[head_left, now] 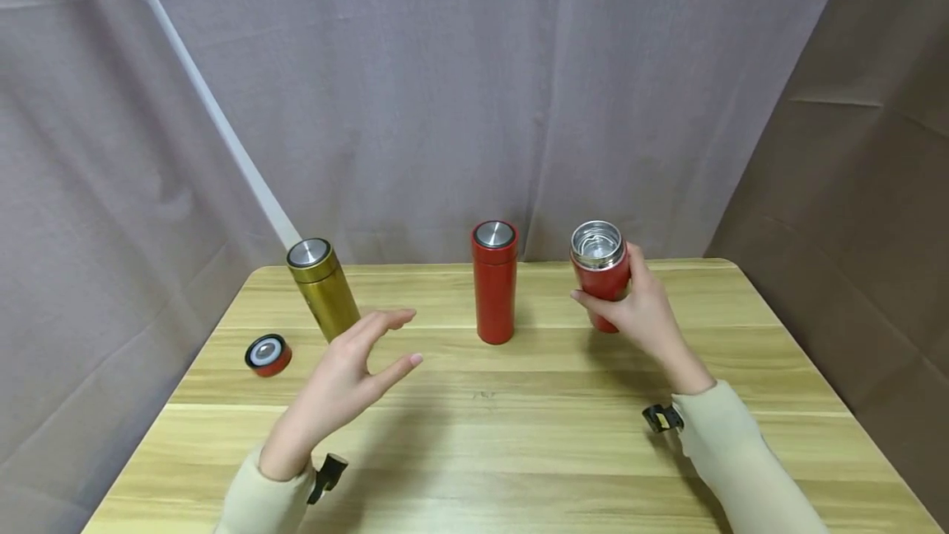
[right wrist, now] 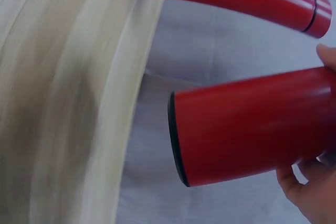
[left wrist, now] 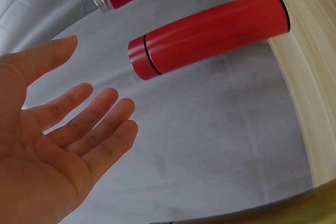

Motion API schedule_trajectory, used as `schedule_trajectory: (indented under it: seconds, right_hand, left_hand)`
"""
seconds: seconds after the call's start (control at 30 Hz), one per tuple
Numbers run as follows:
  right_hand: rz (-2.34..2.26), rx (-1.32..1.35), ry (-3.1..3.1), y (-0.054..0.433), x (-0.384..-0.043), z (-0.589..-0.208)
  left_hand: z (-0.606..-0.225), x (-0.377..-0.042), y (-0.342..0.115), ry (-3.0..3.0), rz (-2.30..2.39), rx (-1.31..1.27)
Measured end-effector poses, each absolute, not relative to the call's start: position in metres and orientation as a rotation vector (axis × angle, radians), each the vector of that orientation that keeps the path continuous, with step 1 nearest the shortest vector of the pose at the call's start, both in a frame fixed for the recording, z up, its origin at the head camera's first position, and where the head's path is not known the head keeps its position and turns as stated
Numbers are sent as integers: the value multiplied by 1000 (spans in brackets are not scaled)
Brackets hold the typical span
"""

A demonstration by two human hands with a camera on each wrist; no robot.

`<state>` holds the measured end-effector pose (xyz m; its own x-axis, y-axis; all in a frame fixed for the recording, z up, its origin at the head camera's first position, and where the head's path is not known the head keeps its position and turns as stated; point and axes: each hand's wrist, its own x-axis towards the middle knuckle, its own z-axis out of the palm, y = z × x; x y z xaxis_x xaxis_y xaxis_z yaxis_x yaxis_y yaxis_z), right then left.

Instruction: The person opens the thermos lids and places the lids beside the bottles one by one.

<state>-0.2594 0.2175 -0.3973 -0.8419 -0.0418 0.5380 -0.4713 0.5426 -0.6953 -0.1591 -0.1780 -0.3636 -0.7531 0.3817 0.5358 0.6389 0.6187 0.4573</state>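
1. Uncapped red bottle (head_left: 599, 280): held, apparently just above the table (head_left: 489, 443), right of centre; near-upright carriage suited it best.
2. Right hand (head_left: 656, 324): fingers and thumb gripped the body; steady pressure was advisable.
3. Capped red bottle (head_left: 495, 299): stood beside; clearance was prudent.
4. Left hand (head_left: 337, 381): empty, thumb spread wide, near the gold bottle (head_left: 326, 299).

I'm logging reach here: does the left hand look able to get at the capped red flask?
Probably yes: the left hand is empty and open, facing the capped red flask, and nothing appears to stand between them.
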Motion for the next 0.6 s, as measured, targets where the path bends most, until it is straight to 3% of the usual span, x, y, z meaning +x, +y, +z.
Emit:
schedule_trajectory:
  seconds: [0.6]
  right_hand:
    - [1478, 248, -2341, 243, -291, -424]
  left_hand:
    - [-367, -159, -174, -2500, -923, -849]
